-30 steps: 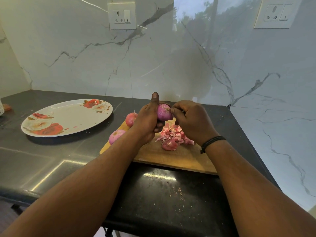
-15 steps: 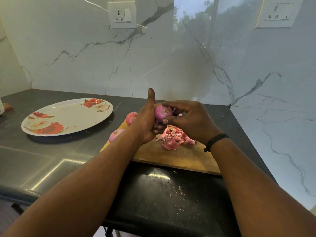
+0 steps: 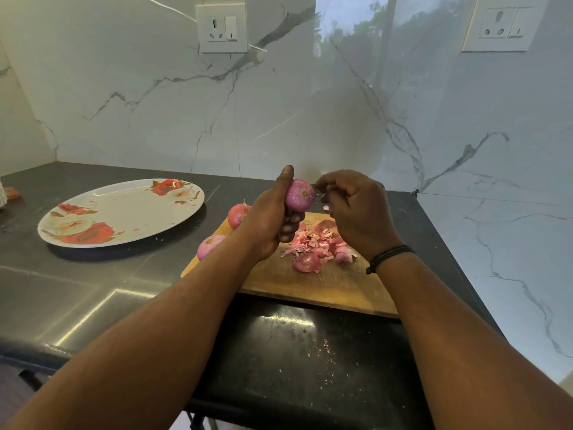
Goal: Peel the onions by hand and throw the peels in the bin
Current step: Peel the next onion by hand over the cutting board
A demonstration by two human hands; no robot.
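My left hand grips a small purple onion above the wooden cutting board, thumb pointing up. My right hand is just right of the onion with fingers curled, its fingertips at the onion's right edge; a tiny peel flake shows below them. A heap of pink onion peels lies on the board under my hands. Two more onions sit at the board's left end, one farther back and one nearer. No bin is in view.
A large oval floral plate lies on the dark counter to the left. Marble walls close the back and right sides, with power sockets high up. Small peel crumbs dot the counter in front of the board.
My right hand has drawn back from covering the onion to its right side. The onion has turned in my left hand and rose slightly, its end now facing me.
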